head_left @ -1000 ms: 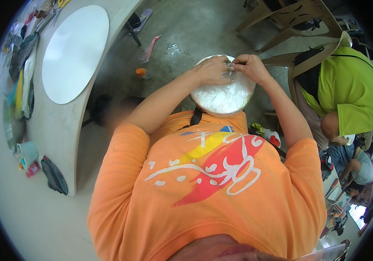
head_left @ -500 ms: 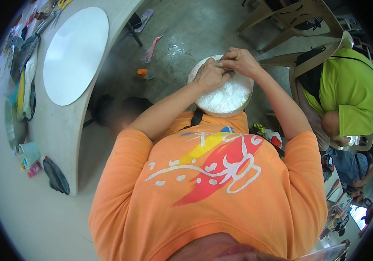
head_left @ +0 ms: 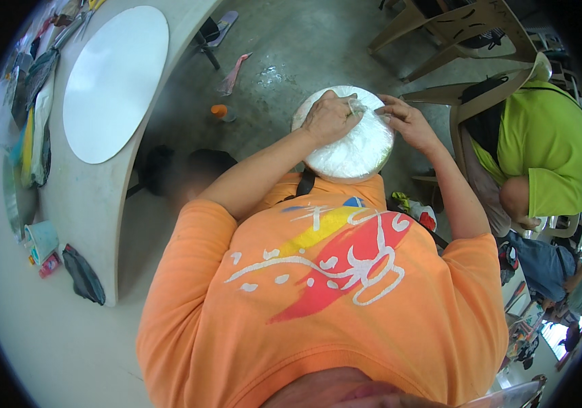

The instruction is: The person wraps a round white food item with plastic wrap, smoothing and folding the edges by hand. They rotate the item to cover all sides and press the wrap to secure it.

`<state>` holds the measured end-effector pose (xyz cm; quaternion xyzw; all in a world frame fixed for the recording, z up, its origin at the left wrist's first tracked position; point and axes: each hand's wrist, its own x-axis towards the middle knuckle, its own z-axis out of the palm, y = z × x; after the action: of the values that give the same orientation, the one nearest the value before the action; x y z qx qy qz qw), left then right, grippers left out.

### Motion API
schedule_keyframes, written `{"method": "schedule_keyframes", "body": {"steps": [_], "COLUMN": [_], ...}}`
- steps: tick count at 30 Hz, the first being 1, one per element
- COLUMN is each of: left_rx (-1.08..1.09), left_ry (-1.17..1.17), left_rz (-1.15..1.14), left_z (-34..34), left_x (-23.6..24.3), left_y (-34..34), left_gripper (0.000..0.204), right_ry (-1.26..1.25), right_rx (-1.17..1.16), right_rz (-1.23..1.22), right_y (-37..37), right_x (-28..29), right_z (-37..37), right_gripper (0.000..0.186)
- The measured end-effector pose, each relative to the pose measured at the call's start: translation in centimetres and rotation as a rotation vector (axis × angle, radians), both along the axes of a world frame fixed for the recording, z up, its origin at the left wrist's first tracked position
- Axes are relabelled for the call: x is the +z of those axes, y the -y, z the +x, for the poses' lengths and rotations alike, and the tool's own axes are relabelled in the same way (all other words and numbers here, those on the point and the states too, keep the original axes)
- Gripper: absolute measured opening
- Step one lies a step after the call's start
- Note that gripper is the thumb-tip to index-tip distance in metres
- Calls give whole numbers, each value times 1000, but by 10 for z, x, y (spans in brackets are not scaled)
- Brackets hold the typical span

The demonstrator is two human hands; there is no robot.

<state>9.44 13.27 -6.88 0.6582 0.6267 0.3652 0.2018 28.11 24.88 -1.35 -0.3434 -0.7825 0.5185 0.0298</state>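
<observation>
On my lap rests a thick round white disc [head_left: 311, 109], with crinkled, shiny clear plastic film [head_left: 355, 146] across its top. My left hand [head_left: 331, 121] lies over the disc's far left part, fingers curled in and closed on a bunched bit of the film. At the far right rim, my right hand [head_left: 410, 124] has its fingers bent, with thumb and fingertips on the film's edge. A small gap with pulled-up film separates the two hands. What lies beneath the film is hard to make out.
At left, a pale table [head_left: 111, 224] bears a white oval board [head_left: 117, 85]. An orange-capped bottle [head_left: 223, 113] and a pink plastic piece [head_left: 236, 75] are on the floor. A person in a lime-green shirt [head_left: 549, 143] sits at right near a beige plastic chair [head_left: 464, 47].
My right hand has moved right, away from my left hand, to the disc's far right rim. My left hand stays on the disc, with raised film now showing between the hands.
</observation>
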Motion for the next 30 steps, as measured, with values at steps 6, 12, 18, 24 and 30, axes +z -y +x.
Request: {"method": "schedule_keyframes", "body": {"steps": [6,12,18,24,30], "left_rx": [-37,-8,-34,-12,50], "left_ry": [-11,146,169,182,13], "left_rz": [8,-23,37,29,-57], "left_z": [-2,-6,-10,-8,3], "left_x": [6,6,0,-11,18], "left_y": [2,6,8,5,8], "left_gripper": [24,30,31,35,31], "right_ry": [68,161,242,315,115], "right_rx": [-9,-71,-18,-52,249], "right_rz": [60,-17,183,282,845], "right_y": [-7,-6,-6,3,5], "right_x": [8,14,16,23,16], "right_z": [-13,-16,-23,-33,-32], "right_gripper": [34,33,30,21,11]}}
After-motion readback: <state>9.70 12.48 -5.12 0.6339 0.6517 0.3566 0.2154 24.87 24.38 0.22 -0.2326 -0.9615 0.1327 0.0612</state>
